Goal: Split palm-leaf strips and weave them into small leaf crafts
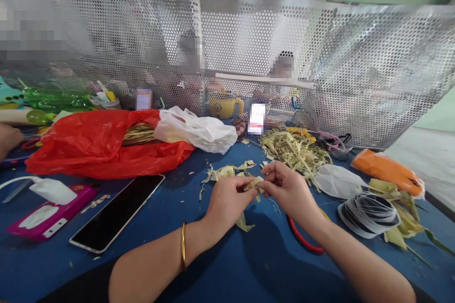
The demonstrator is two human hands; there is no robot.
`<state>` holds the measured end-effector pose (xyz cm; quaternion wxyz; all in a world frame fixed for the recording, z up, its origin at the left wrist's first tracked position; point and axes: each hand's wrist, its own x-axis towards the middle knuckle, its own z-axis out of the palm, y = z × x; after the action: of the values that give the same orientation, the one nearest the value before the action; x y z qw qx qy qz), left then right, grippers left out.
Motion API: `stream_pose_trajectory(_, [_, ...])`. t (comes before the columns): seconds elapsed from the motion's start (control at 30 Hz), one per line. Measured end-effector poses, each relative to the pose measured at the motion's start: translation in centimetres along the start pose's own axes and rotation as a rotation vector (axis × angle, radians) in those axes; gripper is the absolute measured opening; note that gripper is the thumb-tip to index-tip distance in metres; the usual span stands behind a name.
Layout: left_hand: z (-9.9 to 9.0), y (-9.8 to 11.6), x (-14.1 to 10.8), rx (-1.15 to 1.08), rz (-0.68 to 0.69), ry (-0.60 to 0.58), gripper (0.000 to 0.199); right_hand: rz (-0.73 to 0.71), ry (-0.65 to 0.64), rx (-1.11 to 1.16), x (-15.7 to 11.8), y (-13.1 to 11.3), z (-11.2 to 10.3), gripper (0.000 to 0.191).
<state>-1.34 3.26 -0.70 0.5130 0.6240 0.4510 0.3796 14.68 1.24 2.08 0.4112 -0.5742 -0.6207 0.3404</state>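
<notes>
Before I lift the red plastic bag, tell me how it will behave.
The red plastic bag will likely sag: its film lies crumpled. The straw-coloured strands showing at its opening might slip out if it tilts.

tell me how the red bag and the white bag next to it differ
The red bag is bright red; the white bag is pale and milky. The red bag spreads wider, while the white bag takes up less room. Dry strips show between the red bag's folds; the white bag's contents, if any, are unclear. Both look like thin, crumpled plastic.
</notes>
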Motion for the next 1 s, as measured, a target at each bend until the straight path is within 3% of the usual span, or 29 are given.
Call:
stream_pose_trajectory(0.17, [-0.5, 0.6, -0.1, 0.111, 0.03, -0.033, 0.025, 0.019, -0.159, 0.051, 0.2, -0.4, -0.5, 0.017])
stream_pose_trajectory(0.33, [-0.6, 1.1, -0.4, 0.214, 0.04, -0.124, 0.021, 0.045, -0.1, -0.002, 0.1, -0.5, -0.5, 0.017])
stream_pose_trajectory(0.6, [-0.6, 2.3, -1.2, 0.428, 0.137, -0.128, 0.017, 0.31, -0.244, 0.152, 0.4, -1.0, -1.3, 0.017])
stream_pose_trajectory(0.73, [-0.6, 2.0, -1.3, 0.397, 0.151, -0.127, 0.015, 0.418, -0.352, 0.243, 0.5, -1.2, -1.9, 0.018])
stream_pose_trajectory(0.9, [-0.5, 1.5, -1.4, 0.227, 0.073, -0.109, 0.014, 0.479, -0.424, 0.296, 0.6, -0.8, -2.4, 0.02])
stream_pose_trajectory(1.0, [-0.3, 1.4, -1.5, 0.276, 0.12, -0.112, 0.018, 0.495, -0.449, 0.282, 0.8, -0.6, -2.5, 0.02])
